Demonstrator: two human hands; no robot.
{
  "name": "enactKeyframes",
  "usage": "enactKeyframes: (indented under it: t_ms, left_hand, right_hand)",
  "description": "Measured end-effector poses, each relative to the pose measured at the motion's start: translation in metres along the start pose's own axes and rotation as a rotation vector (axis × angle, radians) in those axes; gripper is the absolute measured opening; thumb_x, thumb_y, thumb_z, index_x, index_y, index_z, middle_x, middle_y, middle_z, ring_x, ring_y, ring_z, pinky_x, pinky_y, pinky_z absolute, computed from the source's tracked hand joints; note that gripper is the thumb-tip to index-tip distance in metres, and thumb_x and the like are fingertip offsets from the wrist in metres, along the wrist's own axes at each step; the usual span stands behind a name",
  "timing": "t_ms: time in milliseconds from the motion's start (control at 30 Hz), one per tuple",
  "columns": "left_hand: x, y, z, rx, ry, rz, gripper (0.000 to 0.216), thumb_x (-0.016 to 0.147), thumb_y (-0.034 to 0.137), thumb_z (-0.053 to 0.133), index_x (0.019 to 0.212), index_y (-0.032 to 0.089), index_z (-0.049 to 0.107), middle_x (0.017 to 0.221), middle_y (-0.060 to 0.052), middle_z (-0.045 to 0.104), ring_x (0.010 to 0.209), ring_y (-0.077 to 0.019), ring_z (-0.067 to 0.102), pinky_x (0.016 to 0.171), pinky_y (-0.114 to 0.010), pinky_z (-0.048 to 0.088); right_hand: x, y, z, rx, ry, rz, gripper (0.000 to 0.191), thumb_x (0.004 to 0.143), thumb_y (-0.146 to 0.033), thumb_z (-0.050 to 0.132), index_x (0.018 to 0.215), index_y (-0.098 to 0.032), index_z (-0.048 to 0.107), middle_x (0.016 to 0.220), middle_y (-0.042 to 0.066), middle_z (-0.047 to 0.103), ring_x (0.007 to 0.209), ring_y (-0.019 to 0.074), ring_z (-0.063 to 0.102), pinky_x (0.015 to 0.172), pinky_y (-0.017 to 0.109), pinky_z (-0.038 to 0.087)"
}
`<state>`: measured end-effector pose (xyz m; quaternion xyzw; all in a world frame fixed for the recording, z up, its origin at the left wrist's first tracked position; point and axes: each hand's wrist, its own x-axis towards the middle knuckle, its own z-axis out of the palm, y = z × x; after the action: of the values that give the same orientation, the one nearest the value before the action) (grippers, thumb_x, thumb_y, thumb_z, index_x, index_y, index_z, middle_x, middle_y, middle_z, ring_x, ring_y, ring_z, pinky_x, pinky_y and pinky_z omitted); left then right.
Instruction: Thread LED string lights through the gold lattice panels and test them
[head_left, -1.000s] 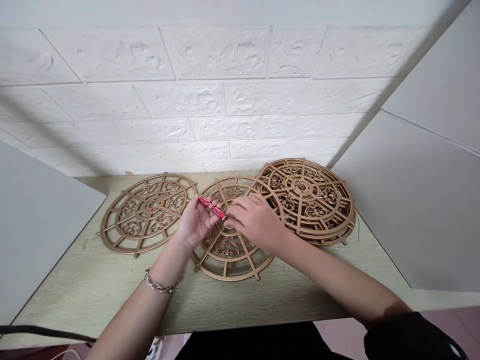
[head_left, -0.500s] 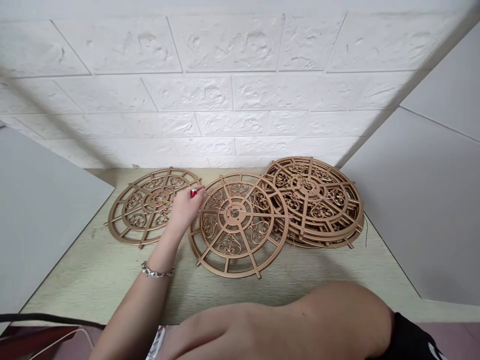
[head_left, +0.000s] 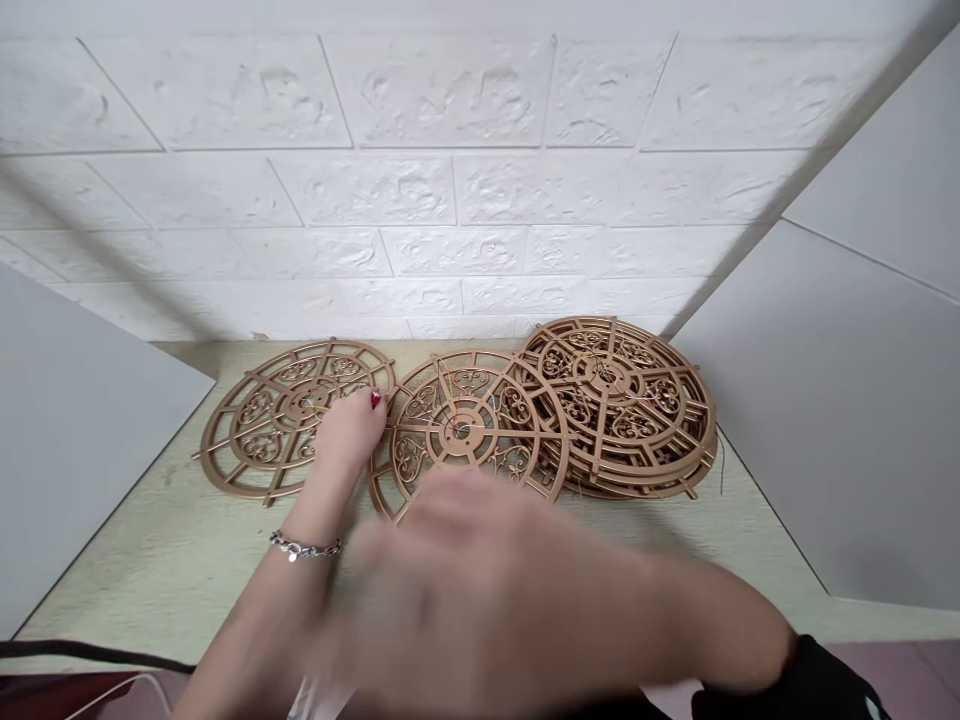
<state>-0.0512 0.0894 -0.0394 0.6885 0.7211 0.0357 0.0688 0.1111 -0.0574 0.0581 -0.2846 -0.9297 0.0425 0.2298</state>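
A gold-coloured openwork disc (head_left: 517, 462), round with spokes and scrollwork, lies in the middle of the table with thin wires at its hub. My left hand (head_left: 349, 432) is closed at its left rim, over the right side of a second disc (head_left: 259, 470). One red-nailed digit shows there; the other fingertips are hidden, so what they hold cannot be made out. Smeared by motion, my right hand (head_left: 465, 570) hangs nearer the camera and covers the middle disc's front part. Its fingers and anything in them are unclear.
A stack of similar discs (head_left: 634, 465) stands at the right, touching or overlapping the middle one, with loose wires on top. White brick-pattern wall (head_left: 420, 190) closes off the back. Grey panels (head_left: 82, 440) flank the pale table (head_left: 150, 540). A black cable (head_left: 90, 652) runs front left.
My right hand has swung into view over the front of the middle disc; before, only its arm showed. My left hand has shifted slightly left and toward me. The view has moved a little.
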Motion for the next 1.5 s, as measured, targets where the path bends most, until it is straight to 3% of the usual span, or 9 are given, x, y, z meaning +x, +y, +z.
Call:
enactKeyframes:
  t_ms: [167,267,433,767,1033,1133,1267,1367,1500]
  left_hand:
    - [-0.002,0.001,0.000,0.029,0.015,-0.010,0.041,0.086,0.032,0.027,0.099,0.014,0.061,0.093,-0.017,0.064,0.087,-0.0309,0.060,0.070,-0.038,0.045]
    - [-0.001,0.000,0.002,0.032,0.010,-0.003,0.042,0.086,0.032,0.026,0.100,0.014,0.061,0.093,-0.018,0.064,0.087,-0.0321,0.059,0.070,-0.040,0.045]
    - [0.001,-0.003,0.006,0.030,-0.037,-0.002,0.041,0.085,0.033,0.027,0.104,0.015,0.058,0.094,-0.018,0.064,0.088,-0.0323,0.060,0.071,-0.040,0.045]
    - [0.004,-0.006,0.005,0.036,-0.029,0.003,0.043,0.084,0.036,0.028,0.095,0.013,0.062,0.089,-0.020,0.065,0.083,-0.0337,0.061,0.067,-0.040,0.045]
    - [0.001,-0.001,-0.004,-0.339,0.142,0.095,0.042,0.083,0.041,0.036,0.102,0.018,0.065,0.082,-0.008,0.068,0.078,-0.0242,0.063,0.068,-0.030,0.045]
    - [-0.004,-0.001,-0.009,-0.519,0.234,0.089,0.043,0.082,0.044,0.038,0.105,0.019,0.064,0.078,-0.004,0.068,0.072,-0.0195,0.063,0.069,-0.027,0.046]
    - [-0.004,-0.001,-0.008,-0.512,0.331,0.138,0.040,0.081,0.040,0.040,0.102,0.018,0.066,0.098,-0.006,0.067,0.091,-0.0206,0.060,0.082,-0.028,0.044]
    - [-0.002,0.001,-0.004,-0.394,0.238,0.173,0.037,0.081,0.035,0.041,0.101,0.016,0.066,0.103,-0.007,0.065,0.097,-0.0223,0.058,0.086,-0.029,0.042]
    - [0.001,0.002,0.003,-0.225,0.091,0.207,0.039,0.084,0.033,0.036,0.109,0.016,0.061,0.107,-0.009,0.063,0.099,-0.0229,0.057,0.086,-0.030,0.042]
  right_hand:
    - [-0.008,0.101,-0.012,-0.189,-0.151,0.929,0.035,0.090,-0.028,0.033,0.096,-0.010,0.062,0.095,0.014,0.060,0.081,0.0213,0.059,0.069,0.035,0.046]
    - [-0.017,0.141,-0.007,-0.192,-0.330,1.169,0.031,0.087,-0.025,0.037,0.092,-0.009,0.063,0.095,0.017,0.061,0.088,0.0250,0.058,0.072,0.034,0.045]
    - [-0.020,0.159,0.007,-0.138,-0.444,1.199,0.028,0.083,-0.031,0.046,0.094,-0.011,0.062,0.096,0.015,0.061,0.090,0.0254,0.058,0.072,0.034,0.043]
    - [-0.020,0.164,0.007,-0.015,-0.246,1.116,0.018,0.079,-0.027,0.046,0.072,-0.013,0.055,0.075,0.010,0.059,0.068,0.0184,0.056,0.056,0.027,0.038]
    - [-0.036,0.169,-0.024,0.746,0.196,1.074,0.014,0.082,-0.031,0.051,0.083,-0.017,0.048,0.086,0.004,0.058,0.067,0.0118,0.058,0.049,0.020,0.047]
    - [-0.061,0.177,-0.052,0.857,0.431,1.149,0.006,0.081,-0.020,0.052,0.080,-0.017,0.047,0.065,-0.001,0.052,0.047,0.0062,0.048,0.036,0.013,0.036]
    - [-0.104,0.187,-0.077,0.850,0.695,1.247,0.006,0.083,-0.014,0.047,0.085,-0.019,0.050,0.051,-0.006,0.041,0.036,0.0035,0.032,0.034,0.013,0.027]
    - [-0.133,0.197,-0.080,0.798,0.699,1.368,0.009,0.085,-0.016,0.045,0.091,-0.020,0.051,0.057,-0.004,0.047,0.042,0.0056,0.040,0.041,0.015,0.035]
    - [-0.159,0.210,-0.074,0.616,0.492,1.534,0.022,0.086,-0.023,0.041,0.105,-0.018,0.052,0.073,0.004,0.058,0.054,0.0120,0.050,0.054,0.024,0.043]
